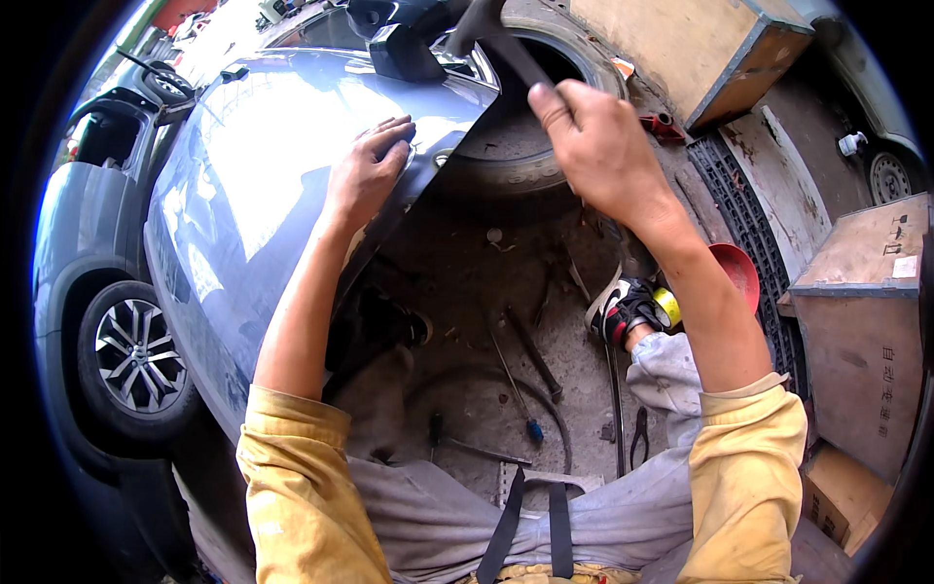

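Head view: one person's two bare hands over one blue-grey glossy painted metal car panel [263, 195].
Hammer: one dark metal hammer [519, 58], raised at the upper edge, above and right of the panel.
Panel: one, slanting across the left half, with one black mirror housing [404, 56] at its far end.
Tyre: one large black rubber tyre [516, 175] lying beyond the panel's right edge; whether they touch cannot be told.
Screwdrivers: two on the grey, stained floor [584, 380], one with a blue handle [534, 431], one with a dark handle [435, 428].
Pliers: one dark pair [639, 438], right of the screwdrivers.
Wooden crates: two, one pale with metal edging [681, 49] at the top, one brown [861, 360] at right.
Parked vehicles: at least two, one dark blue-grey with a spoked alloy wheel [139, 350] at left, one pale at right, with a steel wheel [888, 177].
Writing: dark printed characters and symbols on the brown crate, plus one white label [905, 267].
Left hand [368, 177]: palm down on the panel near its right edge, fingers extended, arm reaching forward.
Right hand [608, 146]: closed around the hammer's handle, thumb along it, elbow bent, forearm angled up and inward.
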### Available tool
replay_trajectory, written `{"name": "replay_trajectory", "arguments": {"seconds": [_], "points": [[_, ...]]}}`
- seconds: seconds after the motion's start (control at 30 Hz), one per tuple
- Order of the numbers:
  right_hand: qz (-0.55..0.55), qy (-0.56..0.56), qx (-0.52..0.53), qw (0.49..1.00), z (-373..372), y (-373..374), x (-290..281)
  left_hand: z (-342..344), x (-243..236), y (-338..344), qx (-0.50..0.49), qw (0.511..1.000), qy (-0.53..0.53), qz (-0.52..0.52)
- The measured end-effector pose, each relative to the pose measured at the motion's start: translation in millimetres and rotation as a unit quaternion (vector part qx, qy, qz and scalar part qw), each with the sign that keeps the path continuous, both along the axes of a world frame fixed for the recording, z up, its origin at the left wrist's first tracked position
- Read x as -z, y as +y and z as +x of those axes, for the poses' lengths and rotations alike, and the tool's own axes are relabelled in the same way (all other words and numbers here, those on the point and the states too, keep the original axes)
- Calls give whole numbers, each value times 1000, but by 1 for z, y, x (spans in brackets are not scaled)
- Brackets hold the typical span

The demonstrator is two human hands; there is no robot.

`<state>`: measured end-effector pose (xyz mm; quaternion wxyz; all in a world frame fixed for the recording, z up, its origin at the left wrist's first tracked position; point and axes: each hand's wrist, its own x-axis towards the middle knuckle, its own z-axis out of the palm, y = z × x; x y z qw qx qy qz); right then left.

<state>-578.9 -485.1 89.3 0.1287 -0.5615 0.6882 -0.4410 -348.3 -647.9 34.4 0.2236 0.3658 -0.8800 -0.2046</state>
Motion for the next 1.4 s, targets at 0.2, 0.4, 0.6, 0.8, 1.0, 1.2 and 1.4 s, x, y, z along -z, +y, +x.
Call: {"name": "replay_trajectory", "arguments": {"seconds": [0.2,0.4,0.6,0.8,1.0,1.2,1.4], "points": [[-8,149,-46,988,-11,-28,72,-11,-1,-3,20,1000,4,-6],[33,-145,6,989,-16,-17,-20,3,0,0,-1,1000,5,-16],[9,113,12,993,1,-18,87,-9,-1,0,3,1000,2,-6],[-27,-80,30,996,-8,-15,18,-1,1,1,2,1000,4,-11],[126,73,-23,989,4,-1,56,-7,-2,4,-20,1000,5,0],[23,-3,18,1000,20,-10,7,4,2,0,-72,996,-4,-44],[276,2,-57,959,4,-32,10,4,9,-2,-104,991,-4,-81]]}}
